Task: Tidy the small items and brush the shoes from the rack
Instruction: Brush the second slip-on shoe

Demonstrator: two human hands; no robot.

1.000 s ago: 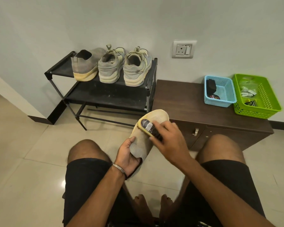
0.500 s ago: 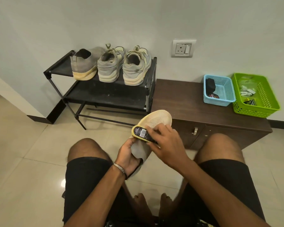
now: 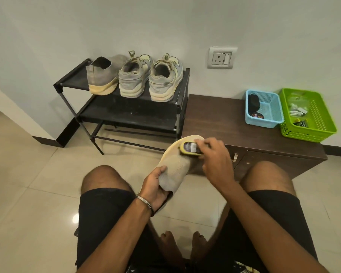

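Observation:
My left hand (image 3: pixel 156 189) grips the heel end of a grey knit shoe with a pale yellow sole (image 3: pixel 175 168), held between my knees with its toe pointing away. My right hand (image 3: pixel 217 160) holds a yellow-edged brush with a black label (image 3: pixel 190 148) pressed against the shoe near its toe. On the top shelf of the black shoe rack (image 3: pixel 71 84) stand the matching grey shoe (image 3: pixel 102 75) and two grey laced sneakers (image 3: pixel 134 75), (image 3: pixel 165 77), heels facing me.
A low dark wooden cabinet (image 3: pixel 224 123) stands right of the rack. On it sit a blue basket (image 3: pixel 264 107) with dark items and a green basket (image 3: pixel 307 115) with small packets. Glossy tiled floor lies around my legs. A wall socket (image 3: pixel 221 58) is above.
My right hand has swept the brush from the middle of the shoe up toward its toe. The shoe is tipped slightly more to the right in my left hand.

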